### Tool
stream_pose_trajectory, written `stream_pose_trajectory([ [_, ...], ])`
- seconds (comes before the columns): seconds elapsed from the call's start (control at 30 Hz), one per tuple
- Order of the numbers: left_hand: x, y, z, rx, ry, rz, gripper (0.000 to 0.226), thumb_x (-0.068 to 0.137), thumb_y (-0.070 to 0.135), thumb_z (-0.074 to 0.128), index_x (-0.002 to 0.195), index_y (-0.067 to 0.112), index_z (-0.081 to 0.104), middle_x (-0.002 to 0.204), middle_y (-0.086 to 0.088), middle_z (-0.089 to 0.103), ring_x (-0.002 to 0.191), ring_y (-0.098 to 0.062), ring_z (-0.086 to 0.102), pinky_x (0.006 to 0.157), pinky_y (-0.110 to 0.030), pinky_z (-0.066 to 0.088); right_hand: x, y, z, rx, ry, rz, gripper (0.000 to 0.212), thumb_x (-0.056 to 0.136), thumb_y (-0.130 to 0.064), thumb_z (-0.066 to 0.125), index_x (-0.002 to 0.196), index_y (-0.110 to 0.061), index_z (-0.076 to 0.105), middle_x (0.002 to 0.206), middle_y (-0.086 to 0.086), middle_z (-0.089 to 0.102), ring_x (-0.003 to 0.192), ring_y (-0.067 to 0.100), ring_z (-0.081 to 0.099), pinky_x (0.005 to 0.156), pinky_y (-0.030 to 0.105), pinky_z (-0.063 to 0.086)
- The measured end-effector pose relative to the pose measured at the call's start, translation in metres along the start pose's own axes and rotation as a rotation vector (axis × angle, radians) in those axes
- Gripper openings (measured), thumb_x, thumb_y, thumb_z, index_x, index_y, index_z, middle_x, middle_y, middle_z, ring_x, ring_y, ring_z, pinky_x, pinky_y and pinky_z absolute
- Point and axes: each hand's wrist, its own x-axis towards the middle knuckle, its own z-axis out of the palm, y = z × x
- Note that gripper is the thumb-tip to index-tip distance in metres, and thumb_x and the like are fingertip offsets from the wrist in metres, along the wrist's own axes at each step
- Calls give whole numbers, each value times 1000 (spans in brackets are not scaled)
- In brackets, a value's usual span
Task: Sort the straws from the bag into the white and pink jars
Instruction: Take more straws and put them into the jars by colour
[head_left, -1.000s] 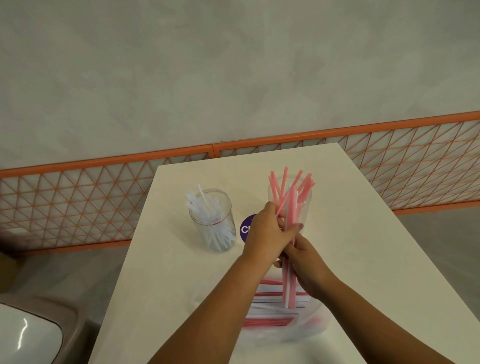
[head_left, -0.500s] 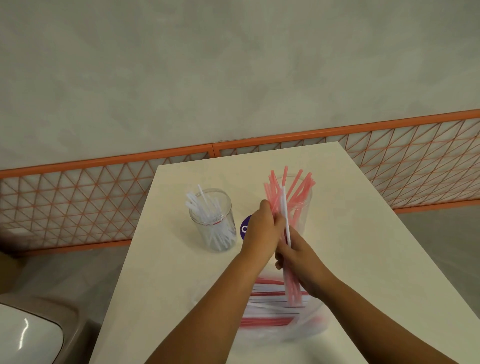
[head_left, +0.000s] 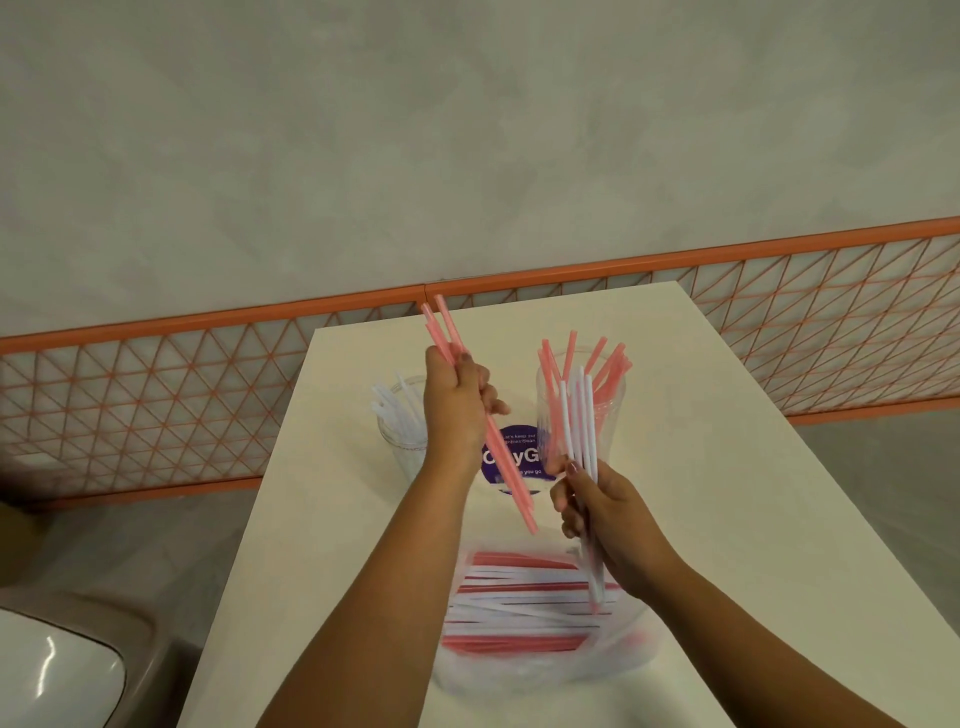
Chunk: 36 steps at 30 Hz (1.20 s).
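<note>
Left hand (head_left: 457, 410) grips thin pink plastic straws (head_left: 511, 483), long axis 11-to-5 o'clock. Right hand (head_left: 602, 501) grips thin white plastic straws (head_left: 576, 415), near upright. Hands crossed relative to targets: clear jar of pink straws (head_left: 582, 410) at 3 o'clock of left hand; clear jar of white straws (head_left: 402, 421) at 9 o'clock. Clear plastic bag (head_left: 540, 608) at 6 o'clock.

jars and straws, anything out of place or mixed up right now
Nothing is missorted: the left jar shows only white straws, the right jar only pink. One oddity: each hand is on the wrong side. The left hand grips pink straws near the white jar, and the right hand grips white straws in front of the pink jar.
</note>
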Motion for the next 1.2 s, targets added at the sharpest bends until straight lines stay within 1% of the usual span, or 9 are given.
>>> stream_pose_trajectory([
  [0.1,-3,-1,-2,48,-77,-65,15,98,18,40,87,20,49,61,2,38,43,-3,33,40,-14,33,0,0,-1,46,-17,20,38,100,-28,33,99,-6,63,64,5,55,52,13,47,55,22,45],
  [0.23,-15,-14,4,261,-282,-153,11,92,24,55,93,13,58,61,4,47,42,-3,40,41,-15,36,2,-4,2,85,-48,16,40,100,-29,33,101,-3,64,59,1,53,50,11,44,54,23,43],
  [0.37,-28,-11,8,195,-481,-230,8,91,17,58,87,10,60,47,7,51,34,-4,41,39,-16,36,1,-6,1,44,-23,18,42,100,-30,34,92,-1,64,60,3,56,52,13,47,55,24,46],
  [0.5,-28,-9,8,245,-492,-242,9,87,8,62,94,3,62,60,-6,56,36,-6,48,39,-13,39,-2,-8,-1,8,-39,11,36,100,-24,37,78,-16,64,64,5,55,51,12,46,55,23,46],
  [0.67,-26,-12,11,363,-520,-241,8,81,16,69,86,13,64,66,-5,61,42,-10,52,43,-14,43,-2,-4,-2,-33,-59,-2,31,100,-20,37,86,-10,62,62,0,56,51,10,44,54,21,45],
  [0.77,-24,-13,13,255,-457,-236,9,81,18,71,81,10,65,60,-5,59,44,-21,49,43,-21,44,1,-2,-2,-69,-74,-3,30,101,-20,36,90,-10,63,61,-3,53,51,9,43,55,20,44],
  [0.9,-12,-5,21,170,-219,-198,6,81,19,69,81,16,64,65,6,61,44,-2,47,49,-18,42,3,4,-6,-97,-63,19,29,100,-23,37,89,-11,62,63,-1,49,54,10,42,56,20,41],
  [1.07,13,16,29,-91,-104,-99,6,90,13,57,87,15,62,73,0,63,50,-6,37,44,-16,36,5,10,-17,-73,-25,54,29,99,-25,37,87,-11,60,61,-3,48,54,8,42,56,20,43],
  [1.2,38,43,39,-332,-2,80,14,96,11,47,84,15,55,61,3,65,46,-4,43,46,-17,35,7,11,-25,-20,41,65,29,100,-25,35,90,-9,57,60,-2,45,53,9,39,55,22,43],
])
